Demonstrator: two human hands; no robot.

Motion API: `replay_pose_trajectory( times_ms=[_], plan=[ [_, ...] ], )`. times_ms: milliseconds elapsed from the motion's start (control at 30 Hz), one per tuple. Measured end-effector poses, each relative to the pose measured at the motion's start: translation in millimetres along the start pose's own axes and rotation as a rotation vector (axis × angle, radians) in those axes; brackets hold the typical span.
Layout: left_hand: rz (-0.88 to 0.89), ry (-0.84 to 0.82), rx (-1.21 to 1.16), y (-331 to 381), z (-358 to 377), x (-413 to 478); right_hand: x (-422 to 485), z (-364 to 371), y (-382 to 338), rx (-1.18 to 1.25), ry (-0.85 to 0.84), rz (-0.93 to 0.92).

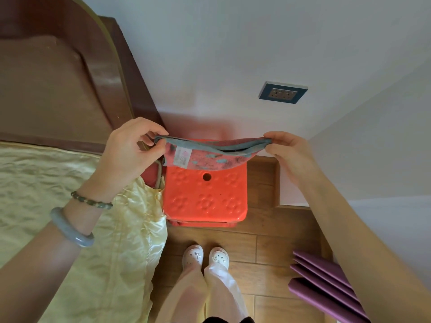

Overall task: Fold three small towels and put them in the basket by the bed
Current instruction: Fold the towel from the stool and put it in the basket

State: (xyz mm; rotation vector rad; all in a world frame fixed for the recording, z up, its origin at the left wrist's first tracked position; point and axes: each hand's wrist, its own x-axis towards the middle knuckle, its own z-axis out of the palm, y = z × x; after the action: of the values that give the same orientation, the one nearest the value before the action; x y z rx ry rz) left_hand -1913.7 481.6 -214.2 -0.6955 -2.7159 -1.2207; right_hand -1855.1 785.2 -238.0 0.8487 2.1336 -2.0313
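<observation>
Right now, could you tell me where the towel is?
Head view, centre: the towel hangs between the left hand and right hand, above the red stool beside the bed.

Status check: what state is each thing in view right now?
towel: doubled over, held in the air over the stool, sagging mid-span
left hand: pinches the towel's left end
right hand: pinches the towel's right end
stool: upright beside the bed
wall socket: no plug in it
purple mat: folded up

Stool (205, 197) beneath towel (210, 156); bed (58, 183) tight left, wall (233, 54) behind, floor (261, 183) open right.
</observation>
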Motion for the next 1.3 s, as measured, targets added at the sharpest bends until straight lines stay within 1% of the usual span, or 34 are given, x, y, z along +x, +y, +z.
replay_pose_trajectory(
  times_ms=[67,100,233,333,433,500,533,600,633,700,767,833,900,967,1000,1067,1133,1200,1300],
  plan=[
    [-0.025,0.004,-0.017,0,1,-1,-2,-1,0,0.165,-0.057,0.045],
    [-0.036,0.002,-0.029,0,1,-2,-2,-1,1,0.194,-0.075,0.049],
    [-0.086,-0.008,-0.079,-1,1,-3,-1,-4,1,0.155,-0.072,-0.001],
    [-0.101,-0.043,-0.106,0,4,-4,-2,-6,-2,0.246,-0.093,0.035],
    [-0.093,-0.063,-0.099,1,7,-4,0,-8,-4,0.201,-0.087,0.044],
    [-0.101,-0.054,-0.094,0,7,-3,2,-11,-2,0.096,-0.042,0.029],
    [-0.106,-0.051,-0.09,-2,7,-3,3,-11,0,-0.006,-0.006,-0.004],
    [-0.094,-0.068,-0.045,-5,7,-2,6,-11,6,-0.327,0.058,-0.141],
    [-0.076,-0.092,-0.004,-7,7,-2,7,-10,8,-0.513,0.062,-0.223],
    [-0.023,-0.144,0.082,-9,5,0,8,-12,9,-0.839,0.007,-0.397],
    [0.021,-0.175,0.148,-11,0,2,11,-16,7,-1.017,-0.066,-0.564],
    [0.019,-0.186,0.176,-16,-5,5,14,-19,1,-1.081,-0.097,-0.711],
    [0.009,-0.235,0.207,-22,-4,7,16,-18,-4,-1.166,-0.134,-0.823],
    [0.022,-0.269,0.24,-25,-2,6,17,-19,-7,-1.237,-0.155,-0.894],
    [0.021,-0.245,0.238,-27,-3,7,19,-19,-8,-1.244,-0.144,-0.918],
    [-0.006,-0.199,0.226,-30,-4,12,23,-20,-8,-1.234,-0.143,-0.94],
    [0.001,-0.243,0.275,-35,0,17,29,-21,-8,-1.249,-0.191,-0.909],
    [-0.004,-0.246,0.341,-43,5,24,36,-21,-7,-1.266,-0.202,-0.899],
    [0.006,-0.142,0.381,-46,8,32,43,-22,-13,-1.254,-0.13,-0.921]
  ],
)
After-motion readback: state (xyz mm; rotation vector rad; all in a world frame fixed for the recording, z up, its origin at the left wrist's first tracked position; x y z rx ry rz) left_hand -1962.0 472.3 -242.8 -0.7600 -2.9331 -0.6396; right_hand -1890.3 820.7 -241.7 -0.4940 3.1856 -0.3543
